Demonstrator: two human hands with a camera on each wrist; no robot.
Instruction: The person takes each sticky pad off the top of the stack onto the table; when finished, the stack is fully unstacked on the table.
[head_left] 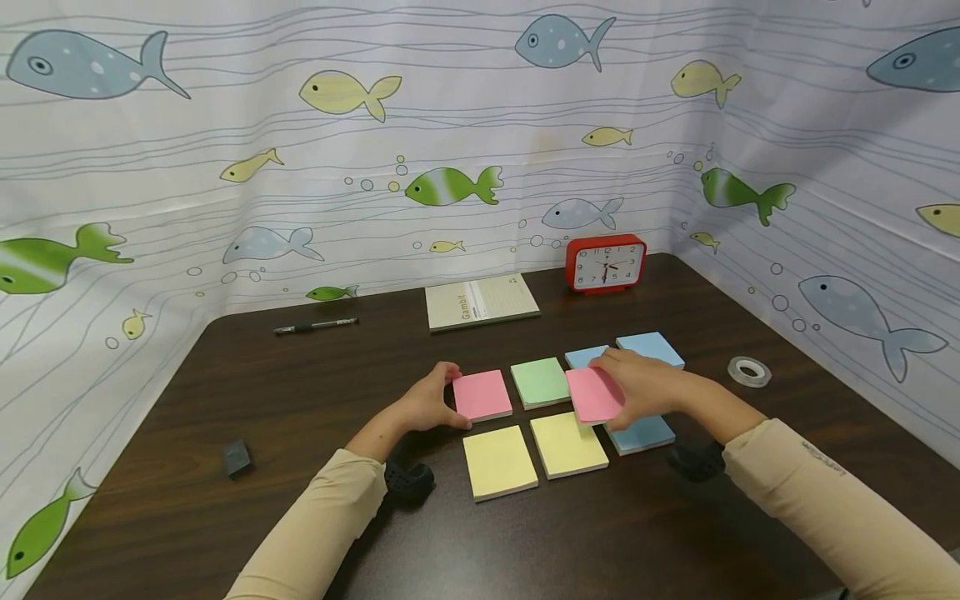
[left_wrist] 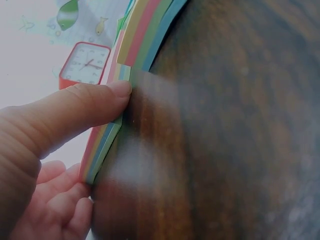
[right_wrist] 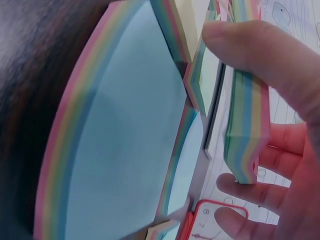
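Note:
Several sticky-note pads lie in rows on the dark table (head_left: 300, 500). My left hand (head_left: 450, 398) grips the left edge of a pink pad (head_left: 483, 394) that lies flat. In the left wrist view the thumb (left_wrist: 90, 107) presses that pad's rainbow-striped side (left_wrist: 102, 145). My right hand (head_left: 621, 390) holds a second pink pad (head_left: 591, 394), lifted and tilted above a blue pad (head_left: 643, 434). The right wrist view shows this held pad (right_wrist: 245, 130) pinched between thumb and fingers over a blue pad (right_wrist: 115, 150). A green pad (head_left: 540, 382) sits between the two pink ones.
Two yellow pads (head_left: 498, 461) (head_left: 567, 443) lie nearest me, two more blue pads (head_left: 649, 347) (head_left: 583, 356) behind. A red clock (head_left: 605, 263), notebook (head_left: 480, 302) and pen (head_left: 315, 325) line the back. A tape roll (head_left: 749, 371) lies right, a small dark block (head_left: 236, 457) left. Fish-print curtains enclose three sides.

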